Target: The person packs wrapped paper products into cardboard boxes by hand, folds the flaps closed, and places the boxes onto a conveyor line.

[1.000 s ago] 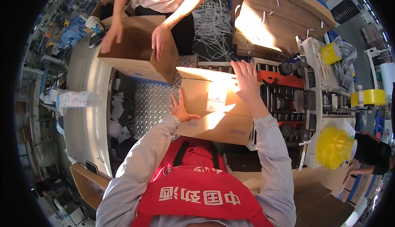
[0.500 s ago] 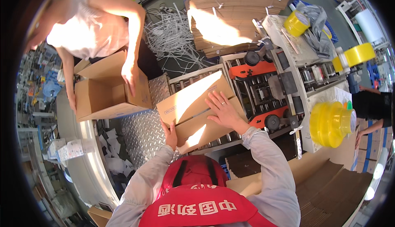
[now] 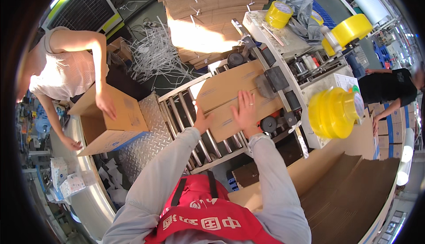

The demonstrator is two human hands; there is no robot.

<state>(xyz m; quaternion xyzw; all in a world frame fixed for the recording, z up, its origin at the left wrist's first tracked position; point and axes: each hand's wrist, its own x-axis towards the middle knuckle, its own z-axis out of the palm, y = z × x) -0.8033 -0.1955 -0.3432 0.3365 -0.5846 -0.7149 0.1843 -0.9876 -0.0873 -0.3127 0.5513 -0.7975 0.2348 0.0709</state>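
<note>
A flapped-shut brown cardboard carton (image 3: 230, 84) lies on the roller conveyor (image 3: 182, 111), its right end in the carton-sealing machine (image 3: 290, 91) against a black block (image 3: 275, 79). My right hand (image 3: 245, 111) rests flat on the carton's top near the centre seam, fingers spread. At the carton's near left end is my left hand (image 3: 203, 120), touching its edge with the thumb side up; its fingers are partly hidden, but it looks open. Beside the machine's right side stands a stack of yellow tape rolls (image 3: 331, 112).
At left a co-worker (image 3: 66, 71) handles an open carton (image 3: 124, 120) beside a diamond-plate surface (image 3: 152, 126). Flat cardboard stacks stand behind (image 3: 212, 5) and at lower right (image 3: 354, 199). White strapping scraps (image 3: 152, 53) litter the floor. Another person (image 3: 385, 87) is at far right.
The carton has moved rightward along the rollers into the sealing machine, both my hands going with it. The co-worker's open carton has tipped, and the view has shifted.
</note>
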